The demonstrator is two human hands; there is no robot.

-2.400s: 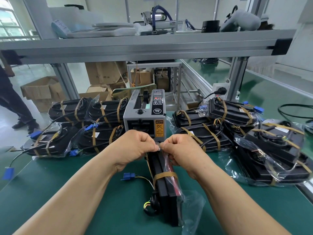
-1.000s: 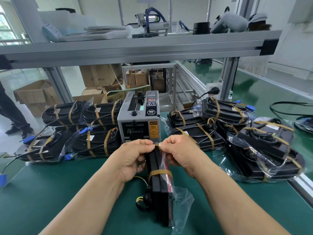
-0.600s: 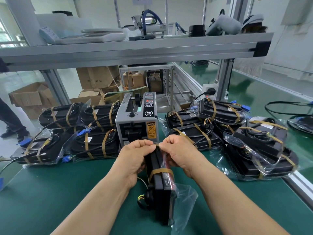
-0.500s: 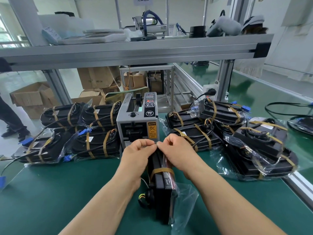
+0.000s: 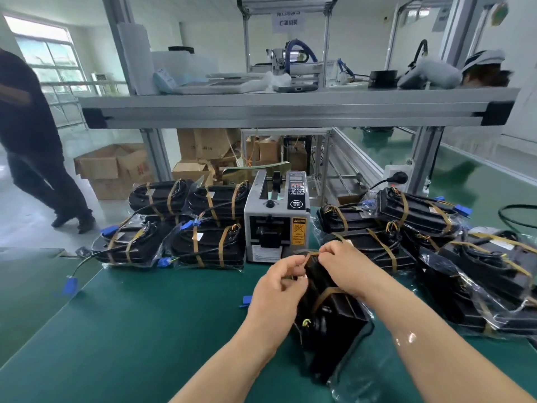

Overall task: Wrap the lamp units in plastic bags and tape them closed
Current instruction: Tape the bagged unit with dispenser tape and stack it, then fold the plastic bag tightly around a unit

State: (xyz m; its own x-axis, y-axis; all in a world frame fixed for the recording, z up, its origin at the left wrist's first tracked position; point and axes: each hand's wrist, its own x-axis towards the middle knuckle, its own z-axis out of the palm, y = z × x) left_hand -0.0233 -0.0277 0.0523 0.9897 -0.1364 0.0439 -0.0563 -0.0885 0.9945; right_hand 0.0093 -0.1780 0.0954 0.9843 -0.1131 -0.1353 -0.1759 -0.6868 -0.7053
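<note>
The bagged lamp unit (image 5: 334, 318) stood on edge on the green table (image 5: 130, 330), now leaning right rather than upright. At its far end the left hand (image 5: 279, 283) and right hand (image 5: 345, 266) each pinched a brown tape strip (image 5: 310, 252) between curled fingers, as before, just in front of the tape dispenser (image 5: 276, 222).

Bench (image 5: 139, 330): green top, aluminium shelf (image 5: 290, 110) spanning overhead on two posts (image 5: 424, 158) | Left: daylight pours through a window (image 5: 43, 59), a person (image 5: 32, 135) mid-stride on pale floor (image 5: 26, 219) | Beyond the bench's far edge: cardboard boxes (image 5: 110, 167) piled low | Right: glossy green floor (image 5: 479, 181) | Walls (image 5: 212, 30) white, paper sign (image 5: 287, 22) up top
</note>
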